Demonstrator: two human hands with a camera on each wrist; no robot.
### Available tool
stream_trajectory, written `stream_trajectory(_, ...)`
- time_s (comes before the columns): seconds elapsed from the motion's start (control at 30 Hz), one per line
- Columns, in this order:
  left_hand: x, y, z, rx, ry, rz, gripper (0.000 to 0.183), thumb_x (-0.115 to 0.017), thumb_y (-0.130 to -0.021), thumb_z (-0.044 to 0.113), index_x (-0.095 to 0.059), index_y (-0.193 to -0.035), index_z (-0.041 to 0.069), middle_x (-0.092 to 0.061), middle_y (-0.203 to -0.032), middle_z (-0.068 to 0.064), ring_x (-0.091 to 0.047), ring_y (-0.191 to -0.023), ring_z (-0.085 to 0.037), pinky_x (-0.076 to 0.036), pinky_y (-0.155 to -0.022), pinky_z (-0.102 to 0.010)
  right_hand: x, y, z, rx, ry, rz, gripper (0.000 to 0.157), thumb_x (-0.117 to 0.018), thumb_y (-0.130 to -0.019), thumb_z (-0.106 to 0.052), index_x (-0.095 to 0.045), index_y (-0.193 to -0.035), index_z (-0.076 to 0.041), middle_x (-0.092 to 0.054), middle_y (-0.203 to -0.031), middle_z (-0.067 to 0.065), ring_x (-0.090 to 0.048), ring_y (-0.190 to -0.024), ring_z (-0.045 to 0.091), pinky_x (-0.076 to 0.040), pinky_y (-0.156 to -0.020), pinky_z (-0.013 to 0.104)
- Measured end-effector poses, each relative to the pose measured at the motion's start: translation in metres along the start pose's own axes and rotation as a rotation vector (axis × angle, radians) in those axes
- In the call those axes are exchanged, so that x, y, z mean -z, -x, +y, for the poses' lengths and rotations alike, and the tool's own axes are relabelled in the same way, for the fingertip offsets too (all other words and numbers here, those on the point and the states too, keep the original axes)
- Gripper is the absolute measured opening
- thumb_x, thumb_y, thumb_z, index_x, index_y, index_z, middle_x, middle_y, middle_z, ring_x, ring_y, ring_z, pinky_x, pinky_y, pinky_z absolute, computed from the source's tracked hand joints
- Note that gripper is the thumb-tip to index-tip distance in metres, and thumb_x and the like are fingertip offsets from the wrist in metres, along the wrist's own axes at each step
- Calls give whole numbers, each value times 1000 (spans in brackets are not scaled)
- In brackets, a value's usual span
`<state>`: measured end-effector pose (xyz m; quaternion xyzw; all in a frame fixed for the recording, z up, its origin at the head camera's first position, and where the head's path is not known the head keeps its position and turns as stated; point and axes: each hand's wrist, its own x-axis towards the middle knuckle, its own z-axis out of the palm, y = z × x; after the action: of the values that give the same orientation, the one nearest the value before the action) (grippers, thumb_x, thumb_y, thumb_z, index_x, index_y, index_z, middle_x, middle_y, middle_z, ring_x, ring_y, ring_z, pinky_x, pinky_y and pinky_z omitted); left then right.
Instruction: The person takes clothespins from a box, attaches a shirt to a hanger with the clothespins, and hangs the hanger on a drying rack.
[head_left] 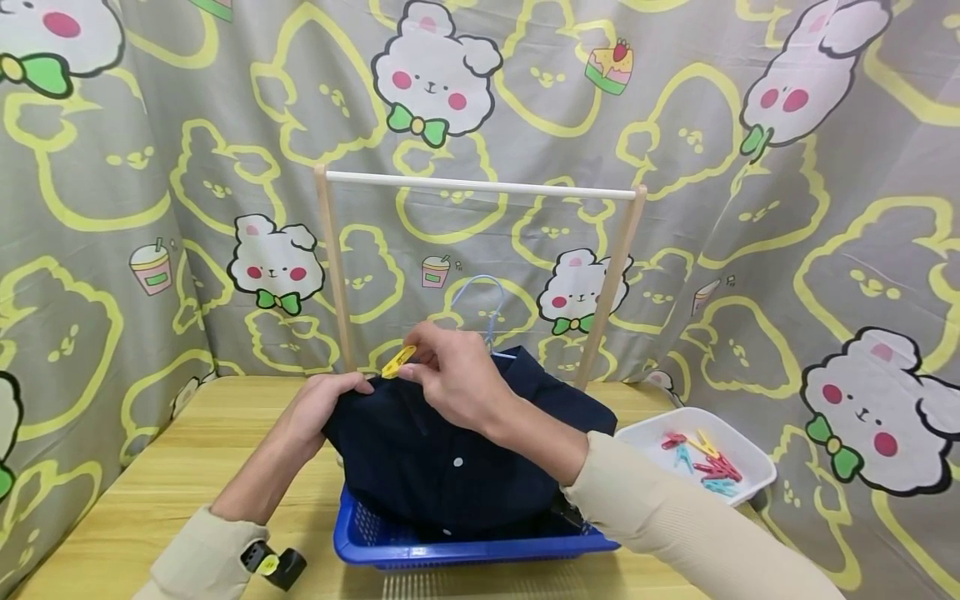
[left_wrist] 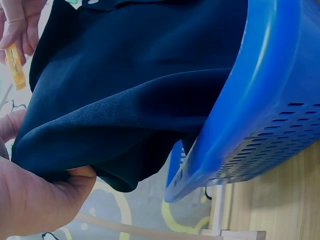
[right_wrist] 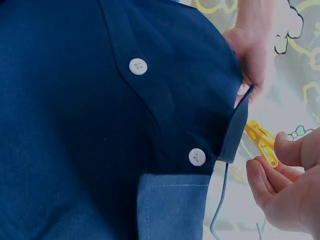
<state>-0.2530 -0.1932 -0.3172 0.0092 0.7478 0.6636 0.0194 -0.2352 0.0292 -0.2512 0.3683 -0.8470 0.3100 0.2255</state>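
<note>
A dark navy shirt (head_left: 450, 450) with white buttons hangs over a blue plastic basket (head_left: 480, 552), its lower part inside. My left hand (head_left: 318, 408) grips the shirt at its left shoulder, fingers behind the cloth in the left wrist view. Between thumb and fingers, my right hand (head_left: 461, 375) pinches a yellow clothespin (right_wrist: 261, 142). The clothespin's tip is right at the shirt's upper edge, near the collar (right_wrist: 234, 132). A light blue wire hanger (head_left: 480, 287) shows its hook above the collar; its lower part is hidden in the shirt.
Behind the basket stands a wooden rack with a white crossbar (head_left: 480, 185). A white tray (head_left: 765, 467) at the right holds several red, blue and yellow clothespins (head_left: 705, 446). All of it is on a wooden table (head_left: 172, 450), with a patterned curtain (head_left: 525, 100) around the back.
</note>
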Motion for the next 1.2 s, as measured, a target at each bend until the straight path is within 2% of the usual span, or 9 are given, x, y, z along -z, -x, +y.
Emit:
stream_trajectory(0.37, 1, 1, 1, -13, 13, -27, 22, -63, -94, 23, -77, -79, 17, -65, -84, 4, -64, -82, -14, -56, -76, -28, -10, 1, 5, 108, 92, 15, 14, -74, -93, -14, -66, -103, -9, -68, -84, 2, -63, -76, 15, -51, -68, 26)
stream_trajectory(0.5, 1, 0, 1, -11, 30, -35, 22, -63, -94, 23, -76, -77, 18, -65, -82, 5, -64, -80, -14, -56, -75, -28, -9, 0, 7, 114, 127, 16, 11, -73, -93, -12, -66, -101, -10, -66, -84, 1, -62, -76, 15, -50, -68, 27)
stream_trajectory(0.87, 0, 0, 0, -14, 40, -44, 26, -59, -98, 24, -78, -82, 18, -65, -91, 4, -64, -85, -13, -56, -77, -28, -9, -2, 7, 110, 191, 8, 11, -72, -93, -9, -66, -101, -9, -67, -84, 2, -60, -75, 17, -49, -67, 28)
stream_trajectory(1.2, -1, 1, 1, -31, 18, -55, 25, -59, -99, 25, -78, -84, 19, -66, -94, 5, -64, -88, -12, -56, -78, -27, -9, -7, 5, 164, 285, 6, 14, -73, -87, 1, -64, -95, -7, -68, -79, 2, -59, -71, 20, -50, -66, 31)
